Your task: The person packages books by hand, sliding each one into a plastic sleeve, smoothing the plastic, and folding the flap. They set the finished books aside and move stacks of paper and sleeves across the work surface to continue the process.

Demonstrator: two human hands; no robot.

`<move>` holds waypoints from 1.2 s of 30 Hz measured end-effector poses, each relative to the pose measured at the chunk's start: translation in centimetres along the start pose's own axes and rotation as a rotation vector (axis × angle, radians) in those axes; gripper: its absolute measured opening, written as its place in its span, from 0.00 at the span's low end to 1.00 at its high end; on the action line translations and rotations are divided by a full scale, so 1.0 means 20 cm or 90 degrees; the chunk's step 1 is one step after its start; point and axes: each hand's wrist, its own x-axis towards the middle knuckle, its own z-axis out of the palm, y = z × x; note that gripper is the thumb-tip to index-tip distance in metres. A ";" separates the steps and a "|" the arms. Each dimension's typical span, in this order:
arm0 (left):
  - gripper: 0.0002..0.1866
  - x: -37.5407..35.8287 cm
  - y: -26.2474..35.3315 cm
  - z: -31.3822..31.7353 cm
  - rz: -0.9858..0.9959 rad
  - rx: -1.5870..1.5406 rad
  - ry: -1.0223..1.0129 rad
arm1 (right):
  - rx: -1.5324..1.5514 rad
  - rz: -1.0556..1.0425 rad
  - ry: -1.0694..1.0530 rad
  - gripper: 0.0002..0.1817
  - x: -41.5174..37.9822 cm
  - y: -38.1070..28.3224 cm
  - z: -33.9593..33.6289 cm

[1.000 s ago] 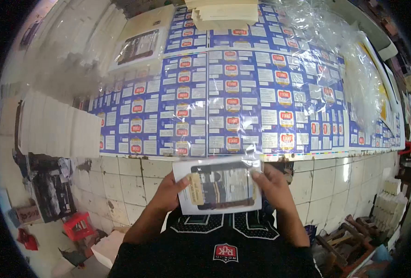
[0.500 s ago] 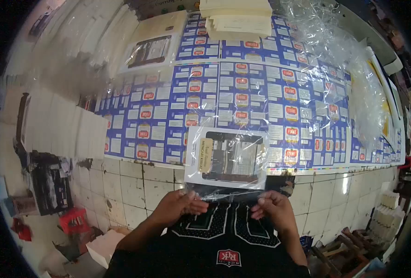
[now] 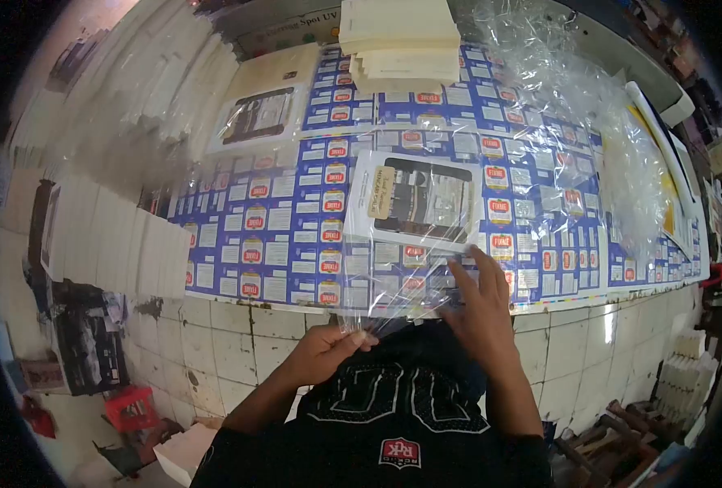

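A white card with a dark photo print (image 3: 416, 199) sits inside a clear plastic sleeve (image 3: 393, 276) that lies on the table's blue label sheets (image 3: 288, 228). My left hand (image 3: 328, 351) pinches the sleeve's open near edge at the table's front. My right hand (image 3: 481, 301) rests flat on the sleeve with fingers spread, just below the card.
A finished sleeved card (image 3: 257, 115) lies at the back left. A stack of cream cards (image 3: 400, 37) stands at the back centre. Loose clear plastic sleeves (image 3: 613, 138) pile up on the right. White stacks (image 3: 109, 236) line the left side. The tiled table front (image 3: 239, 333) drops below.
The card in its sleeve went from held near my chest to laid further out on the table. My right hand opened and moved up onto the sleeve; my left stays at its edge.
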 end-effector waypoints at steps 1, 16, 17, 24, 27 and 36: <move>0.16 -0.01 0.00 -0.01 -0.035 0.052 -0.036 | 0.000 0.000 -0.001 0.37 0.01 0.01 0.02; 0.15 0.50 0.09 -0.14 0.285 0.707 0.276 | -0.052 0.049 0.160 0.09 0.21 0.09 0.09; 0.17 0.46 0.10 -0.13 0.353 0.684 0.276 | -0.047 0.040 0.166 0.09 0.24 0.09 0.11; 0.22 0.68 0.25 -0.28 0.311 0.705 0.312 | -0.076 -0.125 0.147 0.14 0.47 0.17 0.20; 0.24 0.60 0.21 -0.23 0.228 0.660 0.237 | -0.069 -0.117 0.046 0.16 0.34 0.16 0.13; 0.26 0.70 0.33 -0.18 0.281 0.707 0.425 | 0.090 -0.119 -0.030 0.23 0.34 -0.01 -0.04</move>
